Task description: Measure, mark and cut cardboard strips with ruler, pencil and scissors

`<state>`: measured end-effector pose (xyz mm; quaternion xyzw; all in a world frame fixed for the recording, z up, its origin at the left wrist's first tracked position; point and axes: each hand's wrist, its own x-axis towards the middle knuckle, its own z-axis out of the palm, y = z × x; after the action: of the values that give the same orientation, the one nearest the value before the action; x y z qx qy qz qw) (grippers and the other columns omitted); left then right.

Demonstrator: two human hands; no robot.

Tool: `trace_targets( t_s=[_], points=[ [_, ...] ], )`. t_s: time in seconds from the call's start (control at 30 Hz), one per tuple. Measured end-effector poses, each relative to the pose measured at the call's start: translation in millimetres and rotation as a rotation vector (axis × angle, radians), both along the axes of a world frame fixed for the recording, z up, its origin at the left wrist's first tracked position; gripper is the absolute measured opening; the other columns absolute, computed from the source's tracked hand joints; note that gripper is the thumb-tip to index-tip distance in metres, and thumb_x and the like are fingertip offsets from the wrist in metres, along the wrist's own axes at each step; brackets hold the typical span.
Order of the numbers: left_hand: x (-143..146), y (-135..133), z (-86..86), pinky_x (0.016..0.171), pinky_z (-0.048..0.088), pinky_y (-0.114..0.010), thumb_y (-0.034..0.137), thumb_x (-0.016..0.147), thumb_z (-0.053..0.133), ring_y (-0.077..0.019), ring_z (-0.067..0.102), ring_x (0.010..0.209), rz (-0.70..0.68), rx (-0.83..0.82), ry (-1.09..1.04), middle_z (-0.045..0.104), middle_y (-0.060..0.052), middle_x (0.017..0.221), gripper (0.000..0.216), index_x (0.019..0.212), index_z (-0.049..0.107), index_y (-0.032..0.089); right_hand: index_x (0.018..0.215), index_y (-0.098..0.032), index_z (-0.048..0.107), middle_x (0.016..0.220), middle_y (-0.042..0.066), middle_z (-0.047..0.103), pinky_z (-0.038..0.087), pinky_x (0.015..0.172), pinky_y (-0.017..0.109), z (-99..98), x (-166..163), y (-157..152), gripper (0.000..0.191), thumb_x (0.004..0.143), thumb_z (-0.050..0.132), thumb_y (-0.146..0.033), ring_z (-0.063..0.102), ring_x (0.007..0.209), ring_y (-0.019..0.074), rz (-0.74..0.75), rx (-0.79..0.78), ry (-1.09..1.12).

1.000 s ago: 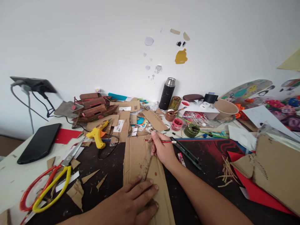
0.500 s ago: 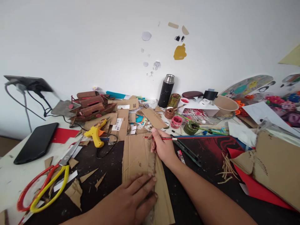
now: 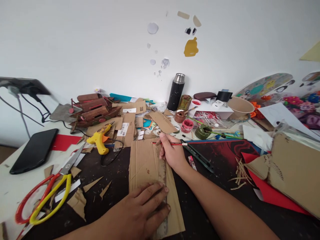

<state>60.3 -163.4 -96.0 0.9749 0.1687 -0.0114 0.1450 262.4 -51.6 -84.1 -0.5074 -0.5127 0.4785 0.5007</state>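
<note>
A long cardboard piece [image 3: 142, 163] lies on the dark mat in front of me. Along it runs a narrow, stained ruler [image 3: 162, 173], partly under my fingers. My left hand [image 3: 147, 206] rests flat over the ruler and cardboard, fingers extended and slightly apart. With my right hand [image 3: 172, 151] I pinch a red pencil [image 3: 178, 144] near the far end of the ruler. The pencil lies nearly level, its pale end toward the right. The right fingers touch or hover just over the ruler; I cannot tell which.
Left are scissors [image 3: 66, 165], a yellow glue gun [image 3: 101, 140], a black phone [image 3: 35, 150] and cardboard scraps. Behind stand a cardboard boat model [image 3: 93, 108], a black thermos [image 3: 176, 91] and paint jars [image 3: 187, 126]. A green utility knife [image 3: 200, 158] and eraser [image 3: 192, 162] lie right.
The view has shifted slightly, so everything appears a little higher and further left. Both hands keep nearly the same places on the ruler and cardboard.
</note>
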Motion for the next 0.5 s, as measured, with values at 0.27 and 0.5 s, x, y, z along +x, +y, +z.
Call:
trace_targets(
  t_s=[0.27, 0.5],
  points=[
    [2, -2, 9.7, 0.123, 0.05, -0.051, 0.017, 0.096, 0.069, -0.035, 0.058, 0.15, -0.01, 0.122, -0.041, 0.066, -0.013, 0.159, 0.064, 0.159, 0.056, 0.02, 0.078, -0.022, 0.065, 0.045, -0.006, 0.051, 0.035, 0.036, 0.021, -0.3, 0, -1, 0.064, 0.094, 0.061, -0.085, 0.053, 0.037, 0.0125, 0.024, 0.018, 0.041],
    [0, -3, 8.5, 0.117, 0.054, -0.043, 0.039, 0.106, 0.063, -0.0318, 0.063, 0.139, -0.037, 0.21, -0.138, 0.073, -0.012, 0.148, 0.045, 0.147, 0.065, 0.021, 0.078, -0.022, 0.066, 0.045, -0.006, 0.052, 0.036, 0.037, 0.021, 3.1, -1, -1, 0.063, 0.093, 0.061, -0.083, 0.052, 0.037, 0.0121, 0.02, -0.008, 0.042]
  ],
)
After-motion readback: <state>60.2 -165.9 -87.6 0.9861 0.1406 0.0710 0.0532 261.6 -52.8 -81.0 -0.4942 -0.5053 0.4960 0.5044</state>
